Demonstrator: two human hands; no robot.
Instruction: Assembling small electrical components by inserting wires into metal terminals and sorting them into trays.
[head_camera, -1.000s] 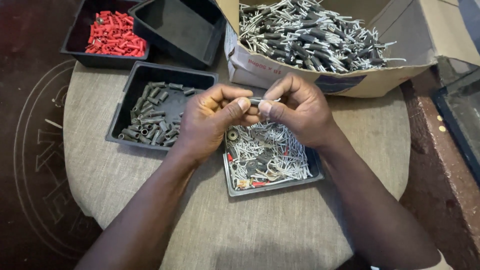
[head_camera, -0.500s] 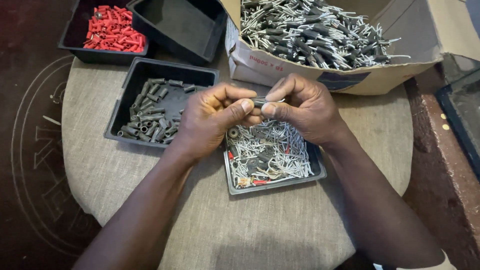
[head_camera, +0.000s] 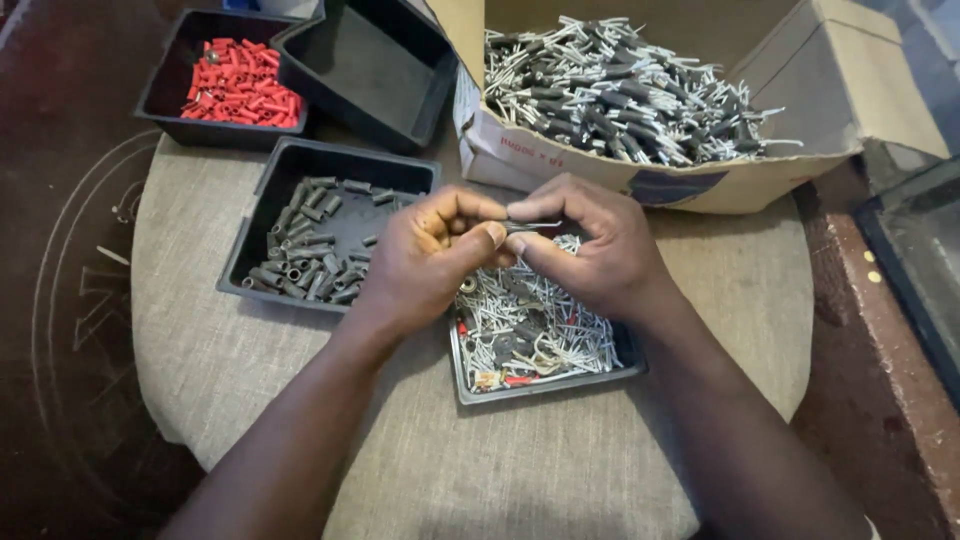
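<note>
A small dark part (head_camera: 530, 227), thin and rod-like, sits between the two hands, above the near tray (head_camera: 548, 385). The left hand (head_camera: 425, 255) pinches one end with thumb and forefinger closed on it; the other fingers curl into the palm. The right hand (head_camera: 590, 245) grips the other end, its fingertips pressed together round the part, thumb underneath. The two hands touch at the fingertips.

The near tray, shallow and grey, lies right under the hands and holds a tangle of pale metal pins with a few dark and red bits among them. Just left of it, a black tray (head_camera: 262, 215) holds grey sleeves (head_camera: 310, 245), short tubes piled toward its left side. Behind that, at the table's far left edge, another black tray (head_camera: 165, 85) holds red sleeves (head_camera: 240, 83). Beside it to the right stands a black tray (head_camera: 375, 70) that is tilted against its neighbours.

At the far right sits an open cardboard box (head_camera: 690, 185), brown, with its flaps spread and a white label strip with red print on the front wall and a dark blue patch further right. It is heaped with grey and silver pinned parts (head_camera: 620, 90).

All stand on a round table (head_camera: 600, 470) covered in coarse beige cloth. A dark red patterned floor (head_camera: 60, 300) lies around it.
</note>
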